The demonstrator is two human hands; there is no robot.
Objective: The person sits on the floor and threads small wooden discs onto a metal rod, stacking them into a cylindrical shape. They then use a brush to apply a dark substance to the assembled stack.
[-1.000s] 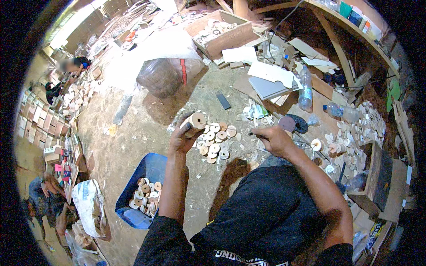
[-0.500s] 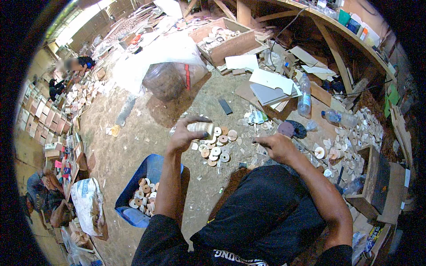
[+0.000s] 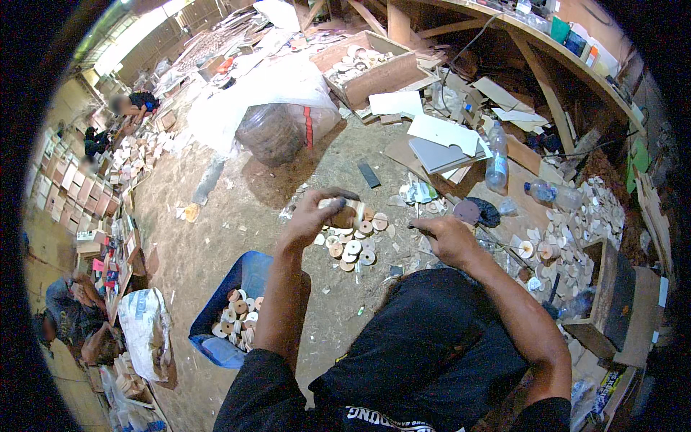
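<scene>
My left hand (image 3: 313,216) is closed round a short stack of pale wooden discs (image 3: 353,212), held between thumb and fingers above the floor. Beneath and beside it lies a loose pile of round wooden discs with centre holes (image 3: 353,247). My right hand (image 3: 448,236) is closed near my knee, its index finger pointing toward the pile. What it pinches is too thin or hidden to make out. Just beyond that hand lies a purplish round disc (image 3: 466,211) beside a black bundle (image 3: 488,212). More discs fill a blue container (image 3: 253,270) left of my left forearm.
Plastic bottles (image 3: 497,162) and white boards (image 3: 443,135) lie at the right. Wood scraps (image 3: 576,237) cover the floor there, near a wooden box (image 3: 599,291). A large white sack (image 3: 263,90) and a wooden crate (image 3: 371,78) stand ahead. People sit at the far left.
My left hand has turned and tilted the disc stack, moving it slightly to the right. My right hand stays nearly where it was. The view has shifted a little.
</scene>
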